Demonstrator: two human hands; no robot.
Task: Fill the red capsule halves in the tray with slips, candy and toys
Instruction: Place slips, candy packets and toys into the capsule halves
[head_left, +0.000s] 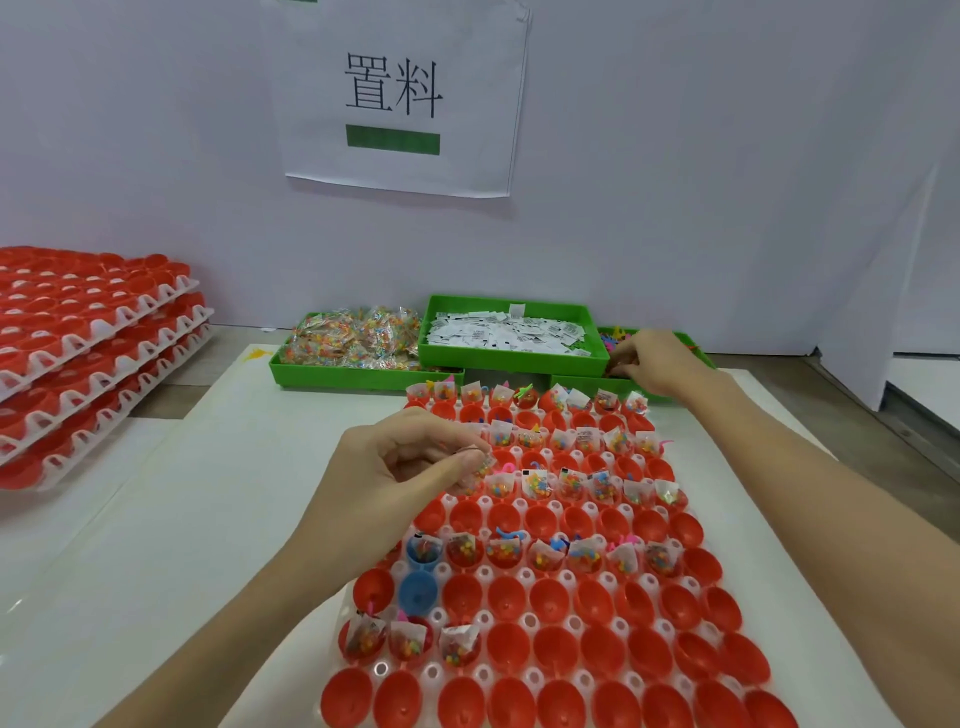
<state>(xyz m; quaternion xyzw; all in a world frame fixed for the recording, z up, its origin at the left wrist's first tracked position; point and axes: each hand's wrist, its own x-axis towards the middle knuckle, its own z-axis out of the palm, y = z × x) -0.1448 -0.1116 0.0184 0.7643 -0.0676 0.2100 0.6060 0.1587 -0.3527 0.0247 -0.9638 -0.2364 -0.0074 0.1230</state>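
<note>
Broadly, tray (540, 525): light, flexible plastic on the surface; hold its rim.
Capsule halves (550, 597): stiff, slick shells seated in it.
Left hand (395, 467): fingers pinching a small crinkly candy packet (480, 467).
Right hand (654, 364): fingers curled in far-right toy bin (613, 387); contents unclear.

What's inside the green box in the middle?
The middle green box holds a heap of small white paper slips with black print. The box's floor is hidden under the slips.

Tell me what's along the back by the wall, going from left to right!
Stack of red capsule trays → green bin of candy bags → green bin of white slips → green bin of toys, where the right hand is reaching in.
</note>
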